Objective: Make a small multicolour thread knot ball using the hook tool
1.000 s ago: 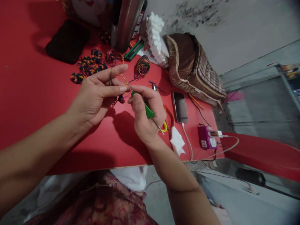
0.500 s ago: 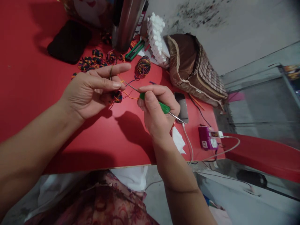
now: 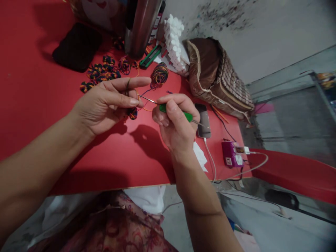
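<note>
My right hand (image 3: 176,120) grips a crochet hook (image 3: 163,107) by its green handle, the thin metal shaft pointing left. Between thumb and fingers, my left hand (image 3: 107,101) pinches a small piece of multicoloured crochet work (image 3: 132,112) in dark, orange and purple yarn, part of it hidden by the fingers. Yarn is looped round the left index finger, which is stretched out. The hook's tip is at the left fingertips, by an orange strand. Behind the hands lies a ball of multicoloured yarn (image 3: 160,74), with strands running toward the left hand.
Several crocheted pieces (image 3: 101,71) lie on the red table (image 3: 110,164) beside a dark flat pouch (image 3: 77,47). Farther back are a metal flask (image 3: 143,31) and a green cutter (image 3: 151,56). To the right are a brown bag (image 3: 217,77), a phone (image 3: 203,120) on a cable and a purple box (image 3: 232,154).
The left index finger has lowered and reaches slightly farther right. My right hand has tilted the hook a little, and its tip sits slightly lower by the left fingertips.
</note>
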Tool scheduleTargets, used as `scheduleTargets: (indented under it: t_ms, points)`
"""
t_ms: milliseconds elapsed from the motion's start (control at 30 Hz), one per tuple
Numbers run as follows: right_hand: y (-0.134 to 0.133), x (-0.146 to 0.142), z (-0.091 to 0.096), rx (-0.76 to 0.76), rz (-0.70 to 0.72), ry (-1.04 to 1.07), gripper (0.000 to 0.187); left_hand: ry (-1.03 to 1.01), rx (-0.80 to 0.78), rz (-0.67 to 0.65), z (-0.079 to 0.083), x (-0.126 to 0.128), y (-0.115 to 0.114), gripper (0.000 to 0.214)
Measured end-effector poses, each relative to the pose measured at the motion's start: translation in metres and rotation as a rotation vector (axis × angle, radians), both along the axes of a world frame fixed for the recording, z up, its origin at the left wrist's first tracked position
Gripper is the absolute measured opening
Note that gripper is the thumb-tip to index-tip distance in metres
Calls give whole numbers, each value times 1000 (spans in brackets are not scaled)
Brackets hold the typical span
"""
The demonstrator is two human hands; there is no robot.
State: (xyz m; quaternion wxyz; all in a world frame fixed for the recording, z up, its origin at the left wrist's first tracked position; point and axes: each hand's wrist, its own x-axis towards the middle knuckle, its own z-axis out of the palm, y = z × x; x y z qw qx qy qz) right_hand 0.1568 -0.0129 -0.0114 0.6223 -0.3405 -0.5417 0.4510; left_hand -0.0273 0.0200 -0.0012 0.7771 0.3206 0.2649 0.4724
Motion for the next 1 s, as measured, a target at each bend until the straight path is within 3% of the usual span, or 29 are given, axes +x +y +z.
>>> scheduleTargets:
  t_ms: [100,267,700,900,1000]
  points:
    - [-3,-5,-3,-67,-10,-38,18,-2,54,33,-2,7,-3,34]
    - [-5,-9,-3,-47,-3,21,13,37,142,115,-1,12,-7,34]
    - [-5,-8,-1,-90,-14,11,15,79,186,193,-7,10,-3,38]
    - [-12,-8,-1,-64,-175,-260,25,188,217,321,-2,17,-12,37]
    - [-20,-14,1,15,-261,-404,22,188,164,309,-2,18,-16,38]
